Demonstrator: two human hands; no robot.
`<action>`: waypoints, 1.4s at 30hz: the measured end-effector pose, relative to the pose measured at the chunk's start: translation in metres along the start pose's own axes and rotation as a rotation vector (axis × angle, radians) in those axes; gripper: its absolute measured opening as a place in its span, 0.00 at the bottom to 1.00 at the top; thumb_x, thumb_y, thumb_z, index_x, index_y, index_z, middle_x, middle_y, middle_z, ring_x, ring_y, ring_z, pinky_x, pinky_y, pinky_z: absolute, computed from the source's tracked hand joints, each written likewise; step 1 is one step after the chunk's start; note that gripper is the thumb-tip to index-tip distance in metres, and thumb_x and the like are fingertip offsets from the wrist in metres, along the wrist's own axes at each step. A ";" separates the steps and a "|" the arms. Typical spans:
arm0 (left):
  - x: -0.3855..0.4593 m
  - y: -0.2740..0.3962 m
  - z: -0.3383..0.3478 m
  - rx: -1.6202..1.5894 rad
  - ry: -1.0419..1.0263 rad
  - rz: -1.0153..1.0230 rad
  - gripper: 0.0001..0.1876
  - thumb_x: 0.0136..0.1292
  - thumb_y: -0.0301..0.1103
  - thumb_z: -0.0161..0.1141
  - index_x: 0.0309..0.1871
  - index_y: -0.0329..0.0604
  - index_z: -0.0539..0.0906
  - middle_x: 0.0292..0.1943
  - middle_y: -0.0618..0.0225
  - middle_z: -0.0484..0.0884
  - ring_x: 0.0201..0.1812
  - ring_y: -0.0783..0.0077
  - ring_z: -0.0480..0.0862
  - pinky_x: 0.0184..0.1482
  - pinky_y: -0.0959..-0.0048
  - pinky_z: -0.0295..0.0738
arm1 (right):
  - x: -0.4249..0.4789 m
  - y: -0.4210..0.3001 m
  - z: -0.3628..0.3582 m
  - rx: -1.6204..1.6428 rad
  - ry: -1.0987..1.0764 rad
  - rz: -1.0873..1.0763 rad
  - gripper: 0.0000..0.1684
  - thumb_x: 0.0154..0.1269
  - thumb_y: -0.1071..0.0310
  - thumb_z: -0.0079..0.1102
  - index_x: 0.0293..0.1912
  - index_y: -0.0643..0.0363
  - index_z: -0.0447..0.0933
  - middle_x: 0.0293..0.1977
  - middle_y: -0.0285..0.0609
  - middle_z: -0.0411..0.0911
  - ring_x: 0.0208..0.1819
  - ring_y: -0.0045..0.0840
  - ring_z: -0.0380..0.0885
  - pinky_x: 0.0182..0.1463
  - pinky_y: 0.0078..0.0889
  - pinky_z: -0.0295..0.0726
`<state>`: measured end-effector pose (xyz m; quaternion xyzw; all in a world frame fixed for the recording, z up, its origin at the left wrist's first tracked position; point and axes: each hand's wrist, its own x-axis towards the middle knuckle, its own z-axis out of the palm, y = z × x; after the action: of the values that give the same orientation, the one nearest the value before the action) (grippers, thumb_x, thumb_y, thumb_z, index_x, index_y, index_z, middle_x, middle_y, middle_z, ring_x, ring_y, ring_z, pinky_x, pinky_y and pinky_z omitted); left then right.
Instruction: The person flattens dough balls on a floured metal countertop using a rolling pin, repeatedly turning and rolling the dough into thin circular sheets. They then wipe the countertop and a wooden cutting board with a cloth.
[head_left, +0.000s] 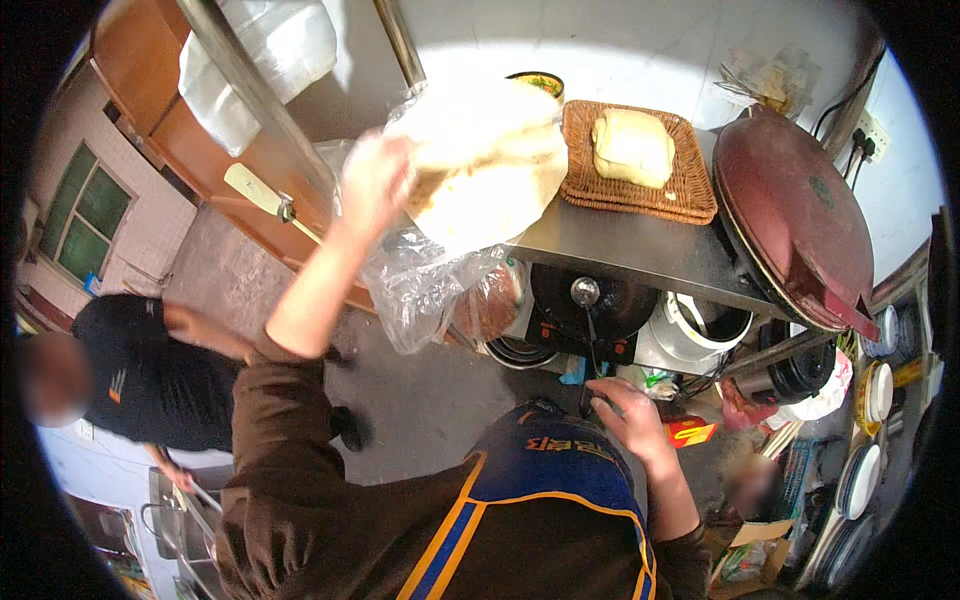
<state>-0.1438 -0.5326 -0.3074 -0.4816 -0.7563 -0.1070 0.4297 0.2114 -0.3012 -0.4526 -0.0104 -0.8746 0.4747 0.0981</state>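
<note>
My left hand (379, 176), blurred, is at the left edge of a large pale round flatbread or dough sheet (487, 176), which is washed out by bright light. A clear plastic bag (427, 285) hangs crumpled below that sheet. Whether my left fingers grip the sheet or the bag is not plain. Lower right, my right hand (626, 412) has its fingertips around the dark handle of a metal ladle (585, 292). The ladle's bowl rests in a black wok (555, 304) under the metal counter (622, 240).
Folded pale dough (634, 148) lies in a wicker basket (574, 154). Right of it a maroon electric griddle (802, 210) stands with its lid tilted. A patterned bowl (541, 81) is behind the sheet. A white pot (697, 330) stands below. A person in black (157, 367) is at left.
</note>
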 end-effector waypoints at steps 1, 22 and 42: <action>-0.017 0.018 0.002 -0.150 -0.126 -0.002 0.15 0.55 0.33 0.63 0.47 0.45 0.82 0.44 0.60 0.82 0.50 0.59 0.79 0.53 0.62 0.74 | 0.005 -0.002 0.002 0.015 -0.002 -0.029 0.15 0.61 0.70 0.58 0.48 0.62 0.77 0.43 0.51 0.79 0.47 0.41 0.78 0.51 0.35 0.76; -0.021 0.065 0.006 -0.392 -0.102 -0.321 0.17 0.56 0.39 0.64 0.46 0.38 0.81 0.41 0.55 0.82 0.45 0.54 0.81 0.50 0.64 0.75 | 0.017 -0.001 0.028 0.018 -0.125 -0.087 0.15 0.63 0.63 0.57 0.48 0.58 0.77 0.45 0.49 0.78 0.49 0.41 0.77 0.52 0.38 0.76; -0.031 0.086 0.012 -0.342 -0.274 -0.253 0.22 0.53 0.30 0.65 0.53 0.42 0.77 0.55 0.60 0.76 0.56 0.58 0.75 0.58 0.62 0.69 | 0.007 -0.023 0.016 0.053 -0.011 -0.182 0.13 0.61 0.68 0.60 0.45 0.61 0.79 0.44 0.47 0.80 0.48 0.39 0.78 0.52 0.37 0.77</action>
<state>-0.0745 -0.5018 -0.3598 -0.4586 -0.8327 -0.2201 0.2186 0.2028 -0.3263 -0.4411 0.0741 -0.8596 0.4868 0.1362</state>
